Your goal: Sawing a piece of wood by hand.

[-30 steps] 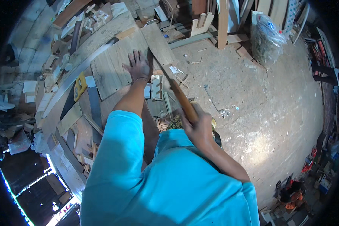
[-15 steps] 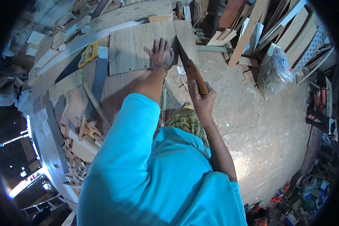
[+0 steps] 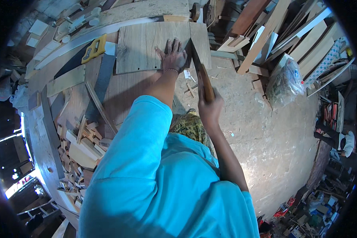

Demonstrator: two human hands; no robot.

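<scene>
Your left hand is palm-down on the flat, light-brown, wood-grained rectangular board, fingers spread wide, gripping nothing. Your right hand has its fingers wrapped around the grip of the handsaw with brown wooden handle and dark tapered blade.

Board lies on the brown wooden table, ahead of you. Blade is at the board's right part, just right of your left hand, narrow end pointing away from you. Thin line continues from the blade to the far edge; can't tell if it's a mark or a cut.

Left of the board: yellow-handled, dark-bladed saw, then a long dark-grey strip nearer you. Clear plastic bag, filled, stands on the grey-brown concrete floor, right.
</scene>
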